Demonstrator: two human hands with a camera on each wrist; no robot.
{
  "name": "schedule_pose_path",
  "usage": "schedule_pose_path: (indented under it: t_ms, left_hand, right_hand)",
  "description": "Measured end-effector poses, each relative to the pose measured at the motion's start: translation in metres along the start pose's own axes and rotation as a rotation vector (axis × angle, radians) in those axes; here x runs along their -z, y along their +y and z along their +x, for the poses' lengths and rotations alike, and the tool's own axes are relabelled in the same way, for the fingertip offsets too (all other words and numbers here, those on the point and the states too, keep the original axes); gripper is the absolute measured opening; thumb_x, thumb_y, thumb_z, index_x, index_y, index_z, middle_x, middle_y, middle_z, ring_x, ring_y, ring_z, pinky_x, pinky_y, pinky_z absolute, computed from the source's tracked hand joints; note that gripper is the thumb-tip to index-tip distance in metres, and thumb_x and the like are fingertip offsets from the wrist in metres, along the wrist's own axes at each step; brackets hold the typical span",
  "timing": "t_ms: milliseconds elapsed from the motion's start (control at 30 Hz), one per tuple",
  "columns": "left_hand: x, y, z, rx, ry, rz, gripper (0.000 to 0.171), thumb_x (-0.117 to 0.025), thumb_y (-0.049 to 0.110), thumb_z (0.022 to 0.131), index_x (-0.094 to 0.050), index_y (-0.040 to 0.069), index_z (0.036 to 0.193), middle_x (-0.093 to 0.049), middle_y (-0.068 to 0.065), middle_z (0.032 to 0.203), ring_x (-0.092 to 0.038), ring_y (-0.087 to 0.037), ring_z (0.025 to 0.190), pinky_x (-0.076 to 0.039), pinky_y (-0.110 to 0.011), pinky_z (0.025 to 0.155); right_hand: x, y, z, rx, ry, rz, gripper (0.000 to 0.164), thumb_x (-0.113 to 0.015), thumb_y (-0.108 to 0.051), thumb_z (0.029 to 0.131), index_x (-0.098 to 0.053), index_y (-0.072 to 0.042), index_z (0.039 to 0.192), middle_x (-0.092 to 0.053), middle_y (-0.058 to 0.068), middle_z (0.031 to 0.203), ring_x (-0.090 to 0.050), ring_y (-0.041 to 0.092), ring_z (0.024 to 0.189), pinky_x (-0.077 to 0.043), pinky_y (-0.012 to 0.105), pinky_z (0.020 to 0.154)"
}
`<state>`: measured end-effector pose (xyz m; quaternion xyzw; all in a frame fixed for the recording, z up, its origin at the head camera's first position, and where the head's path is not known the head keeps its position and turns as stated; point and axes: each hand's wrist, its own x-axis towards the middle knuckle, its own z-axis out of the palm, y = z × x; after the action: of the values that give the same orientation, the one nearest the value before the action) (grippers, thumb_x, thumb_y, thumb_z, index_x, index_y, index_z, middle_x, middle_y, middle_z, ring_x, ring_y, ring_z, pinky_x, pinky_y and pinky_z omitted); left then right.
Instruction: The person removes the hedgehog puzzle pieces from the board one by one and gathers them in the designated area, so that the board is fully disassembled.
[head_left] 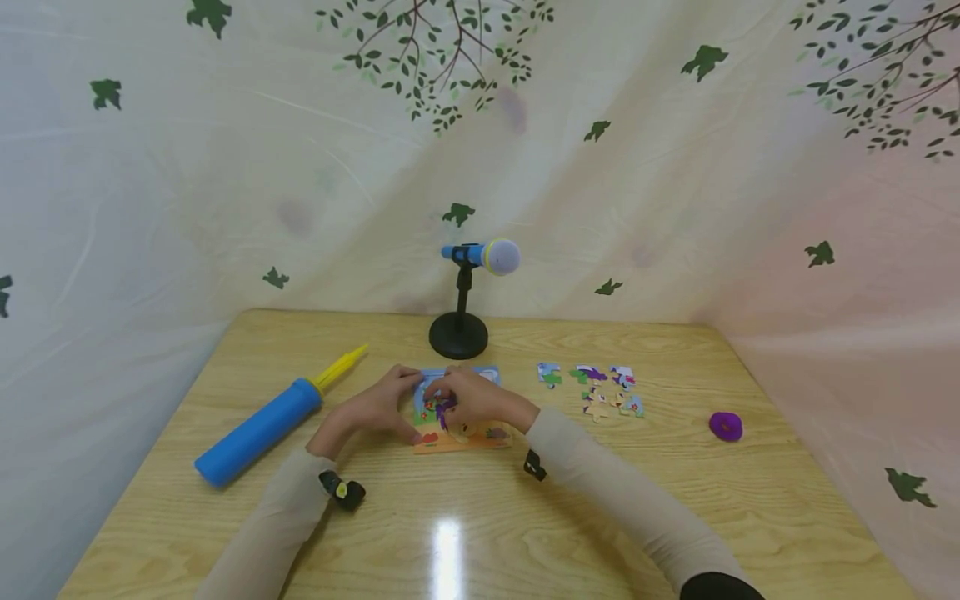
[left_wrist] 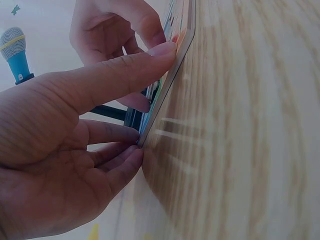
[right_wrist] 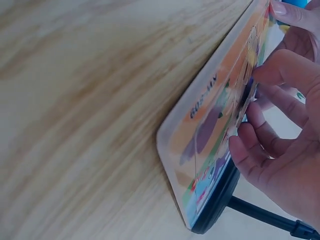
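Note:
A puzzle board with a colourful cartoon picture and an orange lower border lies flat on the table. My left hand spans its left side; the thumb rests on the board near the lower left corner and the other fingers touch the edge farther back, as the left wrist view shows. Over the middle of the board, the fingers of my right hand are bent around a purple puzzle piece. That piece is partly hidden by the fingers, so its outline is unclear. Several loose puzzle pieces lie to the right.
Behind the board stands a blue toy microphone on a black round-based stand. A blue hand pump with a yellow nozzle lies to the left. A small purple ring-like object sits at the far right of the wooden table.

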<state>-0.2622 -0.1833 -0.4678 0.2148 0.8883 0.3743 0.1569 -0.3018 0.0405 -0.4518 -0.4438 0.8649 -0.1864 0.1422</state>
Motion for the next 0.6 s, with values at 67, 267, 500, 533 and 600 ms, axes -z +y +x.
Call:
schedule_pose_path:
  t_ms: [67, 267, 500, 533, 600]
  left_hand:
    - [0.0002, -0.0003, 0.0001, 0.001, -0.001, -0.002, 0.104, -0.090, 0.024, 0.077, -0.030, -0.006, 0.156, -0.028, -0.028, 0.154, -0.032, -0.046, 0.143, -0.029, -0.062, 0.121]
    - [0.0000, -0.0009, 0.0013, 0.001, 0.002, -0.008, 0.105, -0.091, 0.024, 0.076, -0.030, -0.006, 0.157, -0.027, -0.028, 0.154, -0.031, -0.046, 0.144, -0.029, -0.063, 0.121]
    - [0.0006, -0.0004, 0.0019, 0.003, -0.003, -0.014, 0.105, -0.091, 0.024, 0.076, -0.030, -0.006, 0.156, -0.026, -0.028, 0.155, -0.030, -0.047, 0.144, -0.028, -0.063, 0.121]
    - [0.0005, -0.0005, 0.0022, 0.002, -0.005, -0.012, 0.105, -0.091, 0.024, 0.076, -0.029, -0.007, 0.156, -0.026, -0.028, 0.154, -0.030, -0.047, 0.144, -0.028, -0.063, 0.121]
    - [0.0005, -0.0007, 0.0023, 0.000, -0.007, -0.008, 0.106, -0.091, 0.024, 0.076, -0.029, -0.008, 0.156, -0.026, -0.028, 0.154, -0.030, -0.047, 0.143, -0.028, -0.063, 0.121]
  right_hand:
    - [-0.0002, -0.0004, 0.0007, -0.011, -0.006, 0.014, 0.044, -0.073, -0.003, 0.083, -0.072, -0.012, 0.126, -0.065, 0.005, 0.100, -0.040, 0.013, 0.082, -0.031, 0.022, 0.072]
    - [0.0005, 0.0002, 0.0026, -0.026, -0.019, 0.058, 0.045, -0.074, -0.002, 0.082, -0.072, -0.012, 0.125, -0.065, 0.004, 0.104, -0.043, 0.013, 0.085, -0.034, 0.022, 0.072]
    - [0.0003, 0.0024, 0.0002, -0.016, -0.012, 0.080, 0.046, -0.075, 0.001, 0.081, -0.072, -0.014, 0.124, -0.060, 0.007, 0.112, -0.047, 0.018, 0.097, -0.042, 0.025, 0.081]
    - [0.0003, 0.0028, -0.0007, -0.013, -0.007, 0.080, 0.047, -0.075, 0.002, 0.081, -0.071, -0.014, 0.125, -0.059, 0.008, 0.112, -0.048, 0.020, 0.098, -0.043, 0.026, 0.081]
    - [0.0003, 0.0039, -0.0030, -0.005, 0.005, 0.079, 0.048, -0.074, 0.003, 0.081, -0.070, -0.012, 0.127, -0.058, 0.009, 0.113, -0.050, 0.021, 0.098, -0.044, 0.025, 0.081]
